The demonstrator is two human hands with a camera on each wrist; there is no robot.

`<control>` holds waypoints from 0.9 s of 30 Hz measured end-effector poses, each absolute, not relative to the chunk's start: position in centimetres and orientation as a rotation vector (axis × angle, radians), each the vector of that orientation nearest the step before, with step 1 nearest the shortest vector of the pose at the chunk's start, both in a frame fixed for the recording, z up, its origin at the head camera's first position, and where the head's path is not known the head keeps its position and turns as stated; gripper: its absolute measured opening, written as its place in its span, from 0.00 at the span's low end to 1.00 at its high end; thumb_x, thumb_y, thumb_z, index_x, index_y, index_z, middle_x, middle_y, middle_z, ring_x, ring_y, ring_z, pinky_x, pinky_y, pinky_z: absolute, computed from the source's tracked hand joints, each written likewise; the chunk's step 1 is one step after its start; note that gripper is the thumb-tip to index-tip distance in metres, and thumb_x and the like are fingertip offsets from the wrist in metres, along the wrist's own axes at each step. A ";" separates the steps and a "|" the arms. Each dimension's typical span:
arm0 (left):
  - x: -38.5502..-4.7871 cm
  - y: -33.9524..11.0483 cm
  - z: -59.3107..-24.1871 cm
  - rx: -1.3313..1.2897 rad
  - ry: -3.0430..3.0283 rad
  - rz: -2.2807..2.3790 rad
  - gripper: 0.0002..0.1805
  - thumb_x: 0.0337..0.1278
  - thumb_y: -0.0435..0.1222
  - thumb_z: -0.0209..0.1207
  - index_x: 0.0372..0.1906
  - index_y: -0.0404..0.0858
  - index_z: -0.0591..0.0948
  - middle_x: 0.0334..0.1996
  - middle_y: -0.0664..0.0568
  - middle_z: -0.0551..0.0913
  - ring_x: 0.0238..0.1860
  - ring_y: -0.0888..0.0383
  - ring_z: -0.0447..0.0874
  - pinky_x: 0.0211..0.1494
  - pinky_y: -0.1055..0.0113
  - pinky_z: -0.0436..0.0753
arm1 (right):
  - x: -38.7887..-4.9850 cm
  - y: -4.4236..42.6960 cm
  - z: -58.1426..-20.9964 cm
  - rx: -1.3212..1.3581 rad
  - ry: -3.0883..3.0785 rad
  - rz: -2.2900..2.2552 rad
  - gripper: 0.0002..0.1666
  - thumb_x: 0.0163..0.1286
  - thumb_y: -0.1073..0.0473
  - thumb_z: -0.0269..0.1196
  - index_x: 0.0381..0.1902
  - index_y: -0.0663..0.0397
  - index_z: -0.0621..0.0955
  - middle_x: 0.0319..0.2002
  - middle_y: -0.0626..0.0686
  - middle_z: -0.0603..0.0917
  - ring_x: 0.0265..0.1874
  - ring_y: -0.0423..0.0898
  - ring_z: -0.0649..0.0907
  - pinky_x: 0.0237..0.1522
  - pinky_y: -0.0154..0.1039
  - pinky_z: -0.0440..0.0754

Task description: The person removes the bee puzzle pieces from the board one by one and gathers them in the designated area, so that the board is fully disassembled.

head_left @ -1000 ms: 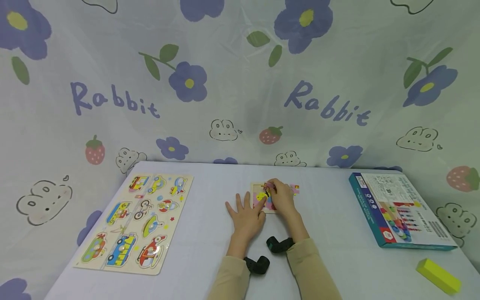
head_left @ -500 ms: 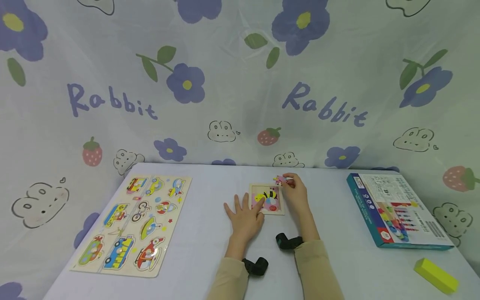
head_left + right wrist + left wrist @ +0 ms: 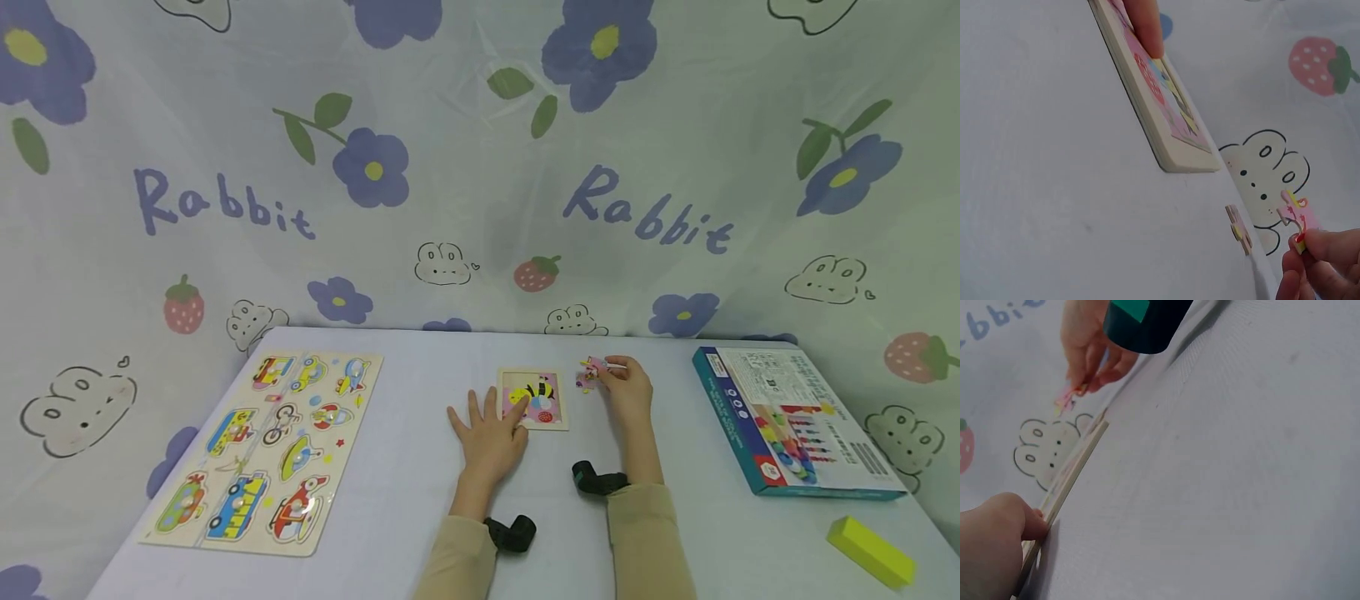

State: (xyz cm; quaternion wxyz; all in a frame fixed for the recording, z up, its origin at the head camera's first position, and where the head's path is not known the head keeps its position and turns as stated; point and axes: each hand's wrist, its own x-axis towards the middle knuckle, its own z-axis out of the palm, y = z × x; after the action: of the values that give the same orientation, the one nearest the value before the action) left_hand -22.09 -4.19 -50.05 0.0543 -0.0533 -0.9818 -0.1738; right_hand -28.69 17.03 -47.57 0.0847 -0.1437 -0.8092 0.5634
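Note:
In the head view my left hand (image 3: 491,442) lies with spread fingers at the left of a small wooden jigsaw puzzle (image 3: 564,422); one finger presses on its bee picture. The thumb touches the puzzle's near edge. To the right of the puzzle, my right hand (image 3: 632,396) pinches a pink jigsaw piece (image 3: 596,367) between thumb and fingers. The right wrist view shows this held piece (image 3: 1294,209) raised off the table. A second jigsaw piece (image 3: 1239,230) lies flat on the table, just beyond the frame's corner. Bare wood shows along the puzzle's upper part.
A large vehicle puzzle board (image 3: 255,450) lies at the left of the white table. A flat teal-edged box (image 3: 817,425) is at the right, with a yellow block (image 3: 872,552) in front of it. Behind the table hangs a printed curtain (image 3: 480,167).
My right hand has lifted the pink jigsaw piece off the puzzle's upper part and carried it right, near the loose piece. My left hand has stayed on the puzzle.

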 end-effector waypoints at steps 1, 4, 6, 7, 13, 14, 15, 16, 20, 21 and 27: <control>-22.1 -4.2 -50.0 -0.162 -2.981 -0.529 0.26 0.57 0.46 0.42 0.62 0.62 0.70 0.68 0.42 0.59 0.69 0.33 0.43 0.60 0.29 0.35 | -28.6 17.2 -47.6 -0.459 -2.425 1.657 0.18 0.64 0.62 0.59 0.52 0.61 0.75 0.40 0.61 0.80 0.28 0.36 0.77 0.28 0.22 0.73; -22.1 -4.2 -50.2 -0.165 -2.977 -0.533 0.26 0.57 0.45 0.42 0.62 0.62 0.70 0.68 0.42 0.59 0.69 0.33 0.43 0.60 0.29 0.35 | -28.4 17.6 -47.5 -0.527 -2.460 1.591 0.17 0.64 0.62 0.58 0.51 0.63 0.76 0.40 0.60 0.80 0.28 0.37 0.75 0.26 0.22 0.72; -22.1 -4.3 -50.2 -0.167 -2.977 -0.538 0.26 0.57 0.45 0.42 0.62 0.62 0.70 0.68 0.42 0.59 0.69 0.33 0.43 0.60 0.29 0.35 | -28.3 17.7 -47.5 -0.553 -2.472 1.564 0.17 0.64 0.63 0.58 0.51 0.64 0.76 0.39 0.60 0.79 0.29 0.39 0.75 0.25 0.22 0.72; -22.1 -4.3 -50.2 -0.167 -2.977 -0.540 0.26 0.57 0.45 0.42 0.62 0.62 0.70 0.68 0.42 0.59 0.69 0.33 0.43 0.60 0.29 0.34 | -28.3 17.8 -47.5 -0.562 -2.472 1.564 0.17 0.64 0.64 0.58 0.50 0.65 0.76 0.39 0.60 0.78 0.30 0.41 0.75 0.26 0.23 0.72; -22.1 -4.3 -50.3 -0.169 -2.972 -0.549 0.26 0.57 0.45 0.42 0.62 0.61 0.71 0.68 0.42 0.59 0.69 0.33 0.43 0.60 0.29 0.34 | -28.0 17.8 -47.6 -0.581 -2.455 1.521 0.15 0.62 0.66 0.58 0.46 0.68 0.78 0.35 0.59 0.77 0.33 0.47 0.74 0.28 0.28 0.73; -22.1 -4.3 -50.3 -0.170 -2.970 -0.550 0.26 0.57 0.45 0.42 0.62 0.61 0.71 0.68 0.42 0.59 0.69 0.33 0.43 0.60 0.29 0.34 | -28.0 17.7 -47.6 -0.583 -2.455 1.508 0.15 0.61 0.66 0.58 0.46 0.69 0.78 0.34 0.59 0.77 0.34 0.48 0.74 0.28 0.30 0.73; -22.1 -4.3 -50.3 -0.170 -2.969 -0.552 0.26 0.57 0.45 0.42 0.62 0.61 0.71 0.68 0.42 0.59 0.69 0.33 0.43 0.60 0.29 0.34 | -28.0 17.7 -47.6 -0.584 -2.454 1.503 0.15 0.61 0.67 0.58 0.46 0.69 0.78 0.34 0.59 0.76 0.34 0.49 0.74 0.30 0.32 0.74; -22.1 -4.3 -50.3 -0.170 -2.970 -0.552 0.26 0.57 0.45 0.42 0.62 0.61 0.71 0.68 0.42 0.59 0.69 0.33 0.43 0.60 0.29 0.34 | -28.0 17.8 -47.7 -0.588 -2.456 1.496 0.15 0.61 0.66 0.59 0.46 0.68 0.79 0.34 0.59 0.76 0.34 0.50 0.73 0.31 0.34 0.74; -22.1 -4.2 -50.3 -0.167 -2.973 -0.548 0.26 0.57 0.45 0.42 0.62 0.62 0.70 0.68 0.42 0.58 0.69 0.33 0.42 0.60 0.30 0.33 | -28.3 17.7 -48.1 -0.597 -2.485 1.474 0.17 0.63 0.65 0.58 0.49 0.66 0.78 0.39 0.61 0.77 0.41 0.53 0.73 0.43 0.43 0.73; -22.1 -4.2 -50.3 -0.166 -2.973 -0.548 0.26 0.57 0.45 0.42 0.62 0.62 0.70 0.68 0.42 0.58 0.69 0.33 0.42 0.60 0.30 0.33 | -28.4 17.7 -48.2 -0.595 -2.495 1.463 0.17 0.63 0.64 0.58 0.50 0.66 0.78 0.41 0.62 0.78 0.42 0.54 0.73 0.45 0.45 0.72; -22.1 -4.2 -50.3 -0.166 -2.971 -0.546 0.26 0.57 0.45 0.42 0.63 0.62 0.70 0.68 0.42 0.58 0.69 0.33 0.42 0.60 0.30 0.34 | -28.3 17.6 -48.2 -0.568 -2.525 1.405 0.17 0.65 0.64 0.57 0.51 0.66 0.78 0.43 0.64 0.78 0.44 0.56 0.74 0.49 0.50 0.70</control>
State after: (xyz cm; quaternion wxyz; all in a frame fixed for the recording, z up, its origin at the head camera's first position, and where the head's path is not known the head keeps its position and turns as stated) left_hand -22.14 -4.25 -50.32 0.0581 -0.0547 -0.9804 -0.1802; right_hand -28.35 17.60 -48.19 0.0983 -0.1921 -0.8533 0.4747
